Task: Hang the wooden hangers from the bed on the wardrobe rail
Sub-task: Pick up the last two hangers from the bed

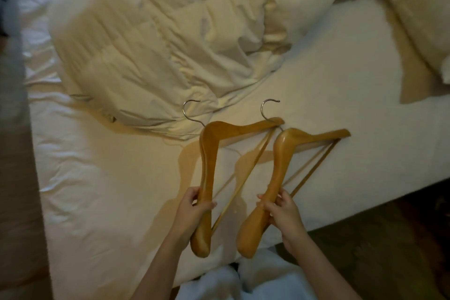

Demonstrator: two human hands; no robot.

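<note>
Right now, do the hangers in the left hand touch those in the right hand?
Cannot tell. In the head view the hook of the right-hand hangers crosses the tip of the left-hand hangers, but this single view gives no depth.

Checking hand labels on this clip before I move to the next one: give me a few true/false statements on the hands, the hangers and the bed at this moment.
1. The left hand grips the left hanger near one end of its wooden arm. True.
2. The right hand holds nothing. False: it grips the right hanger.
3. The metal hooks are at the far end, away from the person. True.
4. The hangers already hang on a wardrobe rail. False: no rail is in view; both are held over the bed.
5. The duvet lies spread flat and smooth. False: it is bunched up and creased.
</note>
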